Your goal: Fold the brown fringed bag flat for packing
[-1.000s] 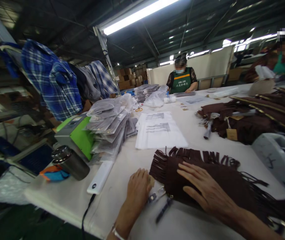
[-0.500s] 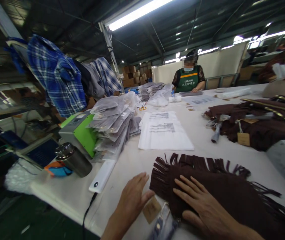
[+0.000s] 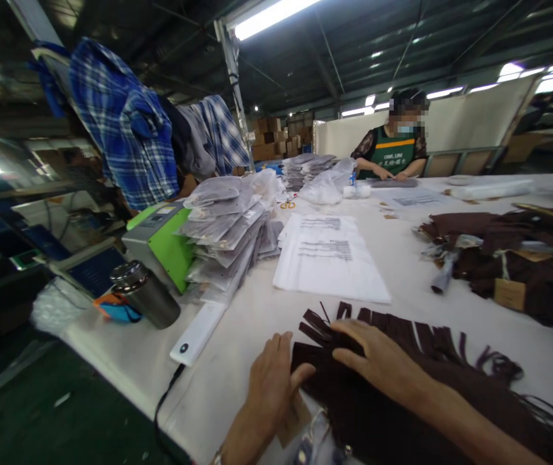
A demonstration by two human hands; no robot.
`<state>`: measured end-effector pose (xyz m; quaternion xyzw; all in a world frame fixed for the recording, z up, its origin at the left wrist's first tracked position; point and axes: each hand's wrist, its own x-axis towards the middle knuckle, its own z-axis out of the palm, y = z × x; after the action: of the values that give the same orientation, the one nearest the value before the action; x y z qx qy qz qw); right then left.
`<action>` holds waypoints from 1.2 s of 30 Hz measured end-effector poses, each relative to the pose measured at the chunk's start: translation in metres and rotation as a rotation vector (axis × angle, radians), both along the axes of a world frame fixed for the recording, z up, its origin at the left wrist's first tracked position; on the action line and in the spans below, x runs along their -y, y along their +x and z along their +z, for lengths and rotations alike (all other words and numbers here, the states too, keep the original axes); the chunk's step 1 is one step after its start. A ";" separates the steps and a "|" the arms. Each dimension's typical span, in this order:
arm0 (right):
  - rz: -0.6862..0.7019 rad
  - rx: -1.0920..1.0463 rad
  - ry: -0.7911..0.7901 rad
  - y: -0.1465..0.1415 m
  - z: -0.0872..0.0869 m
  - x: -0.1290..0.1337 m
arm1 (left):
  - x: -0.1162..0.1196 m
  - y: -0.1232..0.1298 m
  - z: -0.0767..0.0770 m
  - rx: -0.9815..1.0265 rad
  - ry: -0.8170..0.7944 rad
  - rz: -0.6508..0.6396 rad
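Observation:
A dark brown fringed piece (image 3: 383, 400), which looks like a soft bag, lies flat on the table in front of me. My right hand (image 3: 378, 355) rests over its upper left corner, thumb apart from the slightly bent fingers, touching the fringe strips (image 3: 318, 326). Just off the left edge of the piece is my left hand (image 3: 274, 378), fingers stretched out and thumb near the fabric. Under and beside that hand, a brown paper tag (image 3: 294, 420) partly shows. Next to the tag is a clear-wrapped bit (image 3: 313, 442) with a metal stud, cut off by the frame.
Stacked plastic-wrapped packets (image 3: 228, 239) stand left of a pile of white printed bags (image 3: 329, 274). A green machine (image 3: 165, 245), dark flask (image 3: 148, 297) and white corded device (image 3: 199, 332) line the left edge. More brown fringed pieces (image 3: 480, 258) lie right. A co-worker (image 3: 393, 152) works opposite.
My right hand has moved from the middle of the brown piece up to its corner fringe. My left hand stays beside the left edge. The view has turned slightly left.

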<state>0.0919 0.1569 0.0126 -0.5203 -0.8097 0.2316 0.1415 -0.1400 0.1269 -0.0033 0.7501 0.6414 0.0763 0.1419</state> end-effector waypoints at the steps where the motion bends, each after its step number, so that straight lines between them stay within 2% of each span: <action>1: 0.026 0.008 -0.004 -0.006 0.009 -0.015 | 0.000 -0.003 0.003 0.035 -0.029 0.023; 4: 0.199 0.087 -0.066 -0.029 0.021 -0.060 | -0.007 -0.007 0.009 0.076 -0.080 0.028; 7: 0.351 0.195 -0.145 -0.051 0.015 -0.086 | -0.015 -0.005 0.008 0.069 -0.110 0.011; 10: 0.448 0.257 -0.185 -0.064 0.007 -0.087 | -0.016 -0.002 0.005 0.153 -0.125 -0.024; 13: 0.499 0.257 -0.190 -0.065 0.005 -0.077 | -0.014 0.001 -0.002 0.380 -0.121 -0.057; 15: 0.516 0.230 -0.177 -0.062 0.003 -0.072 | -0.015 0.002 -0.008 0.509 -0.138 -0.025; 18: 0.537 0.177 -0.175 -0.059 -0.002 -0.070 | -0.022 0.003 -0.014 0.593 -0.198 0.028; 21: 0.534 0.122 -0.190 -0.053 -0.003 -0.070 | -0.030 0.007 -0.011 0.666 -0.315 0.026; 25: 0.486 0.006 -0.089 -0.025 0.011 -0.055 | -0.018 0.034 0.015 0.791 -0.382 -0.015; 28: 0.430 -0.077 0.021 0.015 0.018 -0.028 | 0.001 0.058 0.042 0.918 -0.509 -0.122; 30: 0.388 -0.106 0.066 0.042 0.015 -0.009 | 0.006 0.062 0.054 1.003 -0.574 -0.168; 31: 0.366 -0.114 0.082 0.054 0.010 -0.001 | 0.005 0.058 0.055 1.001 -0.520 -0.159; 33: 0.333 -0.128 0.108 0.074 -0.002 0.011 | 0.001 0.042 0.048 0.854 -0.253 -0.114; 34: 0.330 -0.141 0.120 0.081 -0.008 0.014 | -0.002 0.032 0.039 0.718 -0.104 -0.109; 36: 0.306 -0.172 0.146 0.091 -0.018 0.017 | -0.003 0.016 0.016 0.473 0.003 -0.201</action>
<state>0.1827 0.1403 -0.0051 -0.3578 -0.8790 0.2347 0.2105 -0.1242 0.1296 0.0129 0.7715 0.5124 0.2362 0.2939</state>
